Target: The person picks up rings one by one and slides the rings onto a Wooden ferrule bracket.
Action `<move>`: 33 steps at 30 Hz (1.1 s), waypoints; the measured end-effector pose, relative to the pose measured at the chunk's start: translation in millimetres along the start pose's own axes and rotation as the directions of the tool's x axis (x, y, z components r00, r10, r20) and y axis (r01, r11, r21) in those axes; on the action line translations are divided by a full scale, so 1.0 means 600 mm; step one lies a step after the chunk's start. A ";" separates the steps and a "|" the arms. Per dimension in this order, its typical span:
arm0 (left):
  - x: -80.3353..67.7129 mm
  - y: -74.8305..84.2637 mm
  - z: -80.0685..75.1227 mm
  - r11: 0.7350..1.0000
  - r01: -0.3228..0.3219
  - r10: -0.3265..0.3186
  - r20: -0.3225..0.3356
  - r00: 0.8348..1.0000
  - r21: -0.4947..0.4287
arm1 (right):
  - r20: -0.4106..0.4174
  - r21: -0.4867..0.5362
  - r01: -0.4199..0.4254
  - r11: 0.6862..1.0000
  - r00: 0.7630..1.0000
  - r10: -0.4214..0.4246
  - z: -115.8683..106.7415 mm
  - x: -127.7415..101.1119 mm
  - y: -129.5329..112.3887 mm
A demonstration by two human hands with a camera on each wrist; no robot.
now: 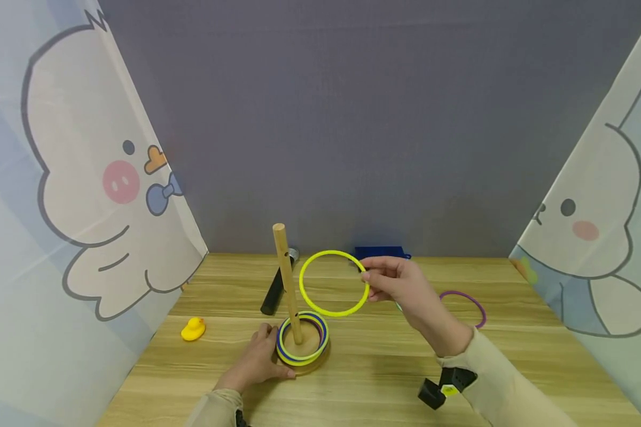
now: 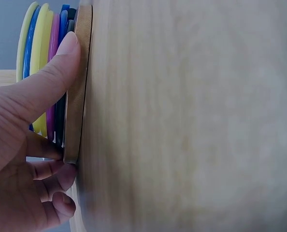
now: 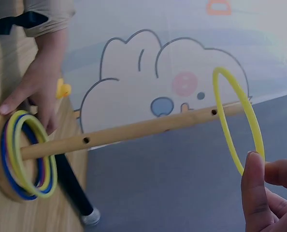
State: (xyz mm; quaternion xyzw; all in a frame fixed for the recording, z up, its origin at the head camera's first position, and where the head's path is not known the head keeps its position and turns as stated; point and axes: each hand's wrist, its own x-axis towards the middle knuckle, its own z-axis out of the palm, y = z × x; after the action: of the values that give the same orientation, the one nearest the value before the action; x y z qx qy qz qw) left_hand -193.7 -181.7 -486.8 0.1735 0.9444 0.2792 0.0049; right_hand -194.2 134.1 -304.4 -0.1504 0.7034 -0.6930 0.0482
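Right at the centre of the head view, a yellow ring hangs in the air, pinched at its right edge between the thumb and curled fingers of the right hand; it stands upright, just right of the upper part of the wooden peg and not around it. In the right wrist view the same ring sits at the right of the frame near the peg's tip, with the thumb against its rim. The peg rises from a round wooden base in the lower middle, and a stack of rings lies around it on that base; I can count at least five coloured edges in the left wrist view, yellow, blue, yellow, pink and blue. The left hand grips the base's left rim, thumb laid along the edge and fingers curled under. Further out on the wooden table lie one purple ring at right, one yellow duck at left, one black cylinder behind the peg, and one blue object by the back wall.
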 end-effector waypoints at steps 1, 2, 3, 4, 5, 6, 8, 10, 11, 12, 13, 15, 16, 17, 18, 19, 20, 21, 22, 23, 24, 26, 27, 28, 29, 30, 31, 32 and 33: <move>0.000 0.000 0.000 1.000 0.000 0.000 -0.002 1.000 0.002 | 0.000 0.000 0.006 1.000 1.000 -0.006 0.002 0.003 -0.005; 0.000 0.000 0.000 1.000 -0.001 0.001 -0.004 1.000 0.007 | -0.002 0.002 0.012 1.000 1.000 -0.012 0.004 0.005 -0.010; 0.000 0.000 0.000 1.000 -0.001 0.001 -0.005 1.000 0.006 | -0.006 0.003 0.015 1.000 1.000 -0.015 0.007 0.007 -0.015; 0.000 0.000 0.000 1.000 0.000 0.001 -0.006 1.000 0.004 | -0.010 0.004 0.017 1.000 1.000 -0.017 0.009 0.010 -0.020; 0.000 0.000 0.000 1.000 0.001 -0.001 -0.006 1.000 0.004 | -0.012 0.004 0.021 1.000 1.000 -0.021 0.011 0.012 -0.025; 0.000 0.001 -0.001 1.000 0.003 -0.003 -0.005 1.000 0.003 | -0.014 0.006 0.024 1.000 1.000 -0.024 0.013 0.014 -0.029; -0.001 0.002 -0.002 1.000 0.006 -0.006 -0.002 1.000 0.002 | -0.021 0.013 0.029 1.000 0.999 -0.028 0.018 0.018 -0.040; -0.002 0.003 -0.003 1.000 0.010 -0.010 0.002 1.000 0.000 | -0.024 0.021 0.035 0.999 0.999 -0.034 0.024 0.022 -0.051; -0.002 0.003 -0.003 1.000 0.010 -0.010 0.002 1.000 0.000 | -0.025 0.024 0.041 0.999 0.999 -0.040 0.027 0.024 -0.057; -0.002 0.004 -0.004 1.000 0.008 -0.008 0.004 1.000 -0.003 | -0.025 0.028 0.048 0.998 0.999 -0.047 0.030 0.026 -0.063; -0.002 0.004 -0.004 1.000 0.006 -0.006 0.004 1.000 -0.004 | -0.027 0.030 0.052 0.998 0.998 -0.051 0.033 0.028 -0.069; -0.002 0.004 -0.004 1.000 0.002 -0.002 0.005 1.000 -0.006 | -0.026 0.039 0.062 0.997 0.998 -0.061 0.040 0.032 -0.079; -0.002 0.003 -0.004 1.000 0.000 0.000 0.005 1.000 -0.005 | -0.023 0.047 0.070 0.996 0.997 -0.069 0.044 0.035 -0.084; -0.001 0.003 -0.003 1.000 -0.002 0.002 0.005 1.000 -0.005 | -0.020 0.054 0.078 0.995 0.997 -0.077 0.047 0.037 -0.087; -0.001 0.002 -0.003 1.000 -0.001 0.001 0.005 1.000 -0.003 | -0.020 0.061 0.085 0.995 0.996 -0.083 0.051 0.039 -0.091; -0.001 0.002 -0.002 1.000 -0.001 0.001 0.005 1.000 0.001 | -0.020 0.069 0.090 0.994 0.996 -0.089 0.055 0.041 -0.094; -0.001 0.001 -0.002 1.000 0.000 0.000 0.005 1.000 0.002 | -0.020 0.079 0.097 0.992 0.995 -0.095 0.058 0.044 -0.096; -0.001 0.002 -0.002 1.000 0.001 -0.001 0.003 1.000 0.005 | -0.019 0.086 0.105 0.991 0.994 -0.103 0.062 0.046 -0.097; -0.001 0.002 -0.001 1.000 0.001 -0.001 0.000 1.000 0.007 | -0.021 0.094 0.109 0.990 0.994 -0.108 0.066 0.048 -0.098; -0.001 0.002 -0.002 1.000 0.000 0.000 -0.002 1.000 0.009 | -0.023 0.101 0.111 0.989 0.994 -0.110 0.069 0.050 -0.098; -0.001 0.003 -0.002 1.000 0.000 0.000 -0.003 1.000 0.008 | -0.029 0.106 0.111 0.988 0.994 -0.109 0.072 0.052 -0.098; -0.002 0.004 -0.003 1.000 -0.002 0.002 -0.003 1.000 0.004 | -0.037 0.115 0.108 0.987 0.994 -0.104 0.077 0.058 -0.095; -0.002 0.005 -0.003 1.000 -0.003 0.003 -0.002 1.000 0.001 | -0.042 0.117 0.102 0.988 0.994 -0.098 0.079 0.060 -0.093; -0.002 0.006 -0.003 1.000 -0.003 0.003 0.000 1.000 -0.005 | -0.048 0.120 0.096 0.988 0.995 -0.091 0.080 0.062 -0.091; -0.003 0.006 -0.004 1.000 -0.003 0.003 0.002 1.000 -0.008 | -0.053 0.119 0.087 0.989 0.995 -0.081 0.081 0.064 -0.088; -0.003 0.006 -0.004 1.000 -0.003 0.003 0.002 1.000 -0.011 | -0.059 0.119 0.077 0.990 0.996 -0.071 0.081 0.065 -0.085; -0.003 0.007 -0.004 1.000 -0.003 0.003 0.001 1.000 -0.009 | -0.062 0.120 0.068 0.990 0.996 -0.061 0.082 0.066 -0.082; -0.003 0.006 -0.004 1.000 -0.004 0.004 -0.002 1.000 -0.009 | -0.066 0.123 0.057 0.991 0.997 -0.050 0.082 0.067 -0.079; -0.002 0.006 -0.003 1.000 -0.005 0.004 -0.006 1.000 -0.007 | -0.067 0.127 0.049 0.991 0.997 -0.041 0.083 0.068 -0.076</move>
State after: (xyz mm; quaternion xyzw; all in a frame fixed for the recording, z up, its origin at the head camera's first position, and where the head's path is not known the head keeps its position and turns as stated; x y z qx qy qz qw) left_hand -191.5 -180.5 -483.3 0.1747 0.9431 0.2830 0.0020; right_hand -212.7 75.3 -255.1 -0.1402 0.6548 -0.7424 0.0194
